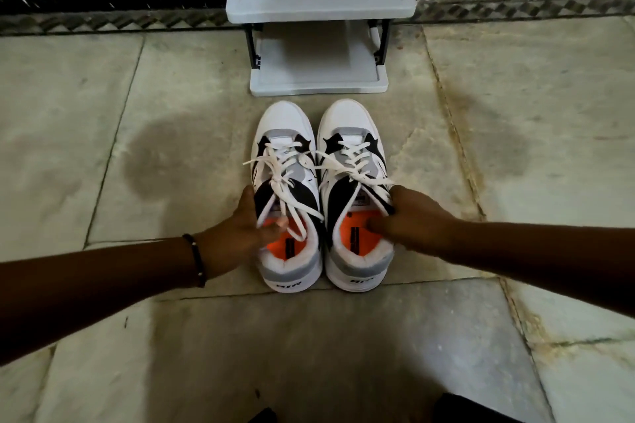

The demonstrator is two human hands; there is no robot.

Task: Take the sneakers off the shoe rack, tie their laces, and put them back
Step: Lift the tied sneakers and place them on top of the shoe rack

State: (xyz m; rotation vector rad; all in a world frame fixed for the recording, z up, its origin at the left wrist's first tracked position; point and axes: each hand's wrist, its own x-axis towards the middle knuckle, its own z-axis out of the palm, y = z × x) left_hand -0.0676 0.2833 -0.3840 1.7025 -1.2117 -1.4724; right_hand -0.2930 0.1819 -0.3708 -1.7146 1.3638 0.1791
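Note:
Two white, grey and black sneakers with orange insoles stand side by side on the stone floor, toes toward the rack. My left hand [245,228] grips the collar of the left sneaker [285,134], thumb inside the opening. My right hand [409,216] grips the collar of the right sneaker [350,127], thumb inside too. White laces [281,175] on both shoes show bows with loose ends trailing over the tongues. The grey shoe rack [319,3] stands just beyond the toes, its two visible shelves bare.
Stone floor slabs [137,96] with a dark damp patch lie left of the shoes. A dark patterned skirting [103,24] runs along the wall behind the rack. My knees show at the bottom edge.

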